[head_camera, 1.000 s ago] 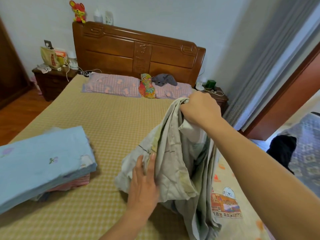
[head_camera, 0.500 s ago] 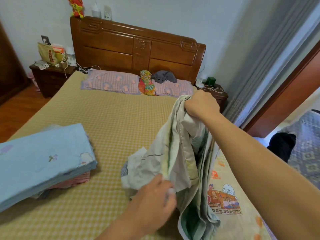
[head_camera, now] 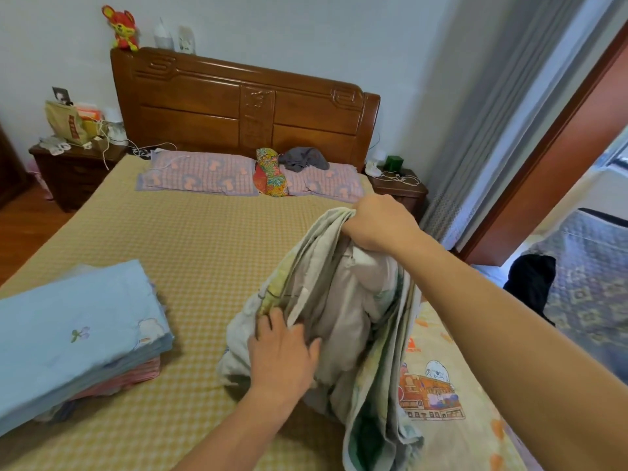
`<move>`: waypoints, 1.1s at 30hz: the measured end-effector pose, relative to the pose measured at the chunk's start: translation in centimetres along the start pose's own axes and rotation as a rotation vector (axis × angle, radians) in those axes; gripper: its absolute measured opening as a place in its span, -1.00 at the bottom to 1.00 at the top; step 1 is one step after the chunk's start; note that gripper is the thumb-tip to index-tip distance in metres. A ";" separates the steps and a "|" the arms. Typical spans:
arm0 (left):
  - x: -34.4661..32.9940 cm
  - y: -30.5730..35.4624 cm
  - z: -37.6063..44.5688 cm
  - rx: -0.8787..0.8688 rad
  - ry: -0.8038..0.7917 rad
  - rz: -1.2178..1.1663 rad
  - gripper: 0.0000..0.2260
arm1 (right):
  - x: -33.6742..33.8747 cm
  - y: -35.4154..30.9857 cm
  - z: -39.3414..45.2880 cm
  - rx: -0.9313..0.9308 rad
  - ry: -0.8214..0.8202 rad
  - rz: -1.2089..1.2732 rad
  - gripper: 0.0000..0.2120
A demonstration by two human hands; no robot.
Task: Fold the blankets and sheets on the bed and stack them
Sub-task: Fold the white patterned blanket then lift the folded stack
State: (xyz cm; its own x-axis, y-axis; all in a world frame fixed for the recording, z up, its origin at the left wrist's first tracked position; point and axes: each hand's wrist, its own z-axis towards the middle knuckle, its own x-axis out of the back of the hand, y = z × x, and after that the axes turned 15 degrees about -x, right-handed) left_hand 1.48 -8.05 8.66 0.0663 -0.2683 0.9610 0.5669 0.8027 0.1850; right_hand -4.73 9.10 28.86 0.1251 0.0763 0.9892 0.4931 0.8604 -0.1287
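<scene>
Bed (head_camera: 190, 253) with yellow checked cover, filling most of view; carved wooden headboard (head_camera: 244, 107) at far end. Two pink checked pillows (head_camera: 200, 173) along far edge, floral cushion (head_camera: 271, 173) between them, grey cloth (head_camera: 304, 158) on right one. Folded stack (head_camera: 74, 338) at near left on bed: light blue blanket on top, pink striped layer beneath. Crumpled pale grey-green sheet (head_camera: 343, 321) at near right of bed, bunched and lifted, lower part lying on bed and on cartoon-print blanket (head_camera: 438, 379) spread at right edge. Right hand (head_camera: 380, 226) raised, fingers curled tight round top of sheet. Left hand (head_camera: 283, 351) lower, fingers spread, pressing into sheet folds, fingertips tucked between layers. Nightstands (head_camera: 71, 171) on both sides of headboard, cluttered. Red plush toy (head_camera: 124, 28) on headboard top left.
</scene>
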 end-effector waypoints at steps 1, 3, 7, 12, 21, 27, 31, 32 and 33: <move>-0.4 -1.7 -0.5 0.009 0.077 0.014 -0.68 | 0.5 0.7 0.0 0.041 -0.032 -0.004 -0.74; -1.3 -4.9 -1.0 0.049 0.196 -0.049 -0.67 | 1.5 2.4 -0.1 0.121 -0.123 0.035 -0.73; -2.2 -9.3 -1.2 0.065 0.306 -0.261 -0.46 | 1.9 5.0 -0.9 0.271 -0.294 0.110 -0.84; -2.7 -11.5 -1.2 0.274 0.266 -0.607 -0.44 | 0.3 6.8 -1.5 0.325 -0.456 0.040 -0.91; -10.9 -9.0 -10.5 1.244 -0.093 -1.992 -0.69 | -7.9 8.5 -5.3 0.373 -0.763 -0.231 -0.94; -16.2 -10.7 -18.8 0.839 -0.588 -1.117 -0.68 | -20.7 12.9 -11.7 0.413 -0.842 -0.659 -0.90; -19.0 -11.8 -22.3 0.689 -0.839 -0.845 -0.57 | -29.6 18.6 -17.9 0.315 -0.813 -0.838 -0.79; -19.9 -11.9 -22.8 0.656 -0.875 -0.819 -0.56 | -31.3 19.8 -19.1 0.297 -0.822 -0.852 -0.79; -20.6 -11.7 -23.0 0.655 -0.904 -0.813 -0.57 | -32.7 21.0 -20.3 0.288 -0.833 -0.859 -0.77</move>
State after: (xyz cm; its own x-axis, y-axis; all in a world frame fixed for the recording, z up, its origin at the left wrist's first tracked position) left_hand 12.40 -24.13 -18.04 -0.7875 -0.5447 0.2885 -0.3140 0.7573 0.5726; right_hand 19.02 14.45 -7.62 -0.7856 -0.3619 0.5018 -0.0766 0.8617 0.5015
